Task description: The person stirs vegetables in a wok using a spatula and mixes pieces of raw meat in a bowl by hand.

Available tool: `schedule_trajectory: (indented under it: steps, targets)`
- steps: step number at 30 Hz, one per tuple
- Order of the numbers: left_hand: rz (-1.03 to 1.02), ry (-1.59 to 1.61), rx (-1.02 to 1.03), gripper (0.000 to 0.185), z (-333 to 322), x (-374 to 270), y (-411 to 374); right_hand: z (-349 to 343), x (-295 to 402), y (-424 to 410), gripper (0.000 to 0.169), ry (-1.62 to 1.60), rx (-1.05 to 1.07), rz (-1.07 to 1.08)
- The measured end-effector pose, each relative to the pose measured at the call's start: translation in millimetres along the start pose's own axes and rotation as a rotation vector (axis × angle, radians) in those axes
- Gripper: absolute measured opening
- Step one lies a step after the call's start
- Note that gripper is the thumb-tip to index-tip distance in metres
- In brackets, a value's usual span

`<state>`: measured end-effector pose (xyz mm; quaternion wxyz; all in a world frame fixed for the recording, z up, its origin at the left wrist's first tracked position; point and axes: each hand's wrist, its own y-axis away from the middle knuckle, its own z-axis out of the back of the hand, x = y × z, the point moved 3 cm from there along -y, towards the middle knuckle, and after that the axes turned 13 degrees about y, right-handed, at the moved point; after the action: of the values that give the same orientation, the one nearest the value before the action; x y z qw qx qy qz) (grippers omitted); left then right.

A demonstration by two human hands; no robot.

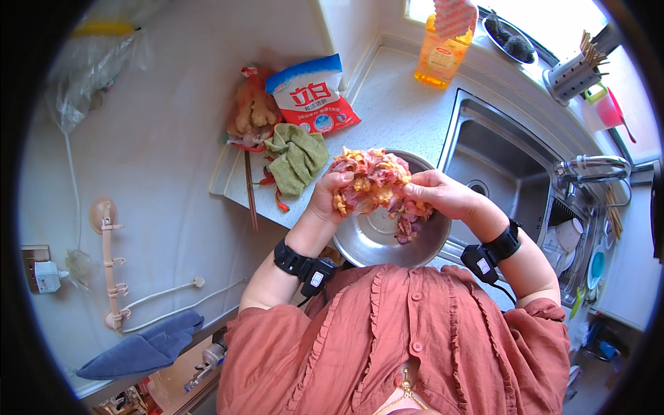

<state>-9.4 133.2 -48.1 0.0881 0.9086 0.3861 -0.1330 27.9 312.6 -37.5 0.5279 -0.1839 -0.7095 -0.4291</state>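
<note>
Between both hands hangs a large clump of raw meat with yellow fat, perhaps poultry. My left hand grips its left side, thumb on top. On the right, my right hand pinches the other side, where a darker red piece dangles lower. Directly beneath is a round stainless steel bowl at the counter's front edge. Its bottom shows bare metal below the meat; the clump hides part of the far side.
Left of the bowl lie a green cloth, red chillies, chopsticks, ginger and a detergent bag. A steel sink with a faucet is to the right. An orange soap bottle stands behind.
</note>
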Motion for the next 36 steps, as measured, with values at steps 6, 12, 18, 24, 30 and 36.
schedule_trajectory:
  steps: [6, 12, 18, 24, 30, 36]
  targets:
    - [-0.008, -0.094, 0.0, 0.068, -13, -5, 2, -7, 7, 12, 0.029, 0.171, -0.088, 0.05]
    - [-0.072, -0.144, -0.025, 0.066, -20, -7, 8, -9, 0, 25, 0.029, 0.024, -0.076, 0.106]
    - [-0.038, -0.182, -0.007, 0.067, -21, -4, 13, -13, -10, 34, 0.029, -0.172, -0.001, 0.113]
    - [0.021, -0.176, -0.047, 0.069, -43, 3, 23, -17, -12, 40, 0.026, -0.442, -0.001, 0.026]
    - [-0.041, -0.241, -0.077, 0.07, -48, 3, 31, -21, -23, 35, 0.019, -0.469, 0.119, 0.064]
    - [-0.167, -0.257, -0.119, 0.073, -36, -26, 47, 2, -16, 57, 0.019, -0.048, -0.154, 0.002]
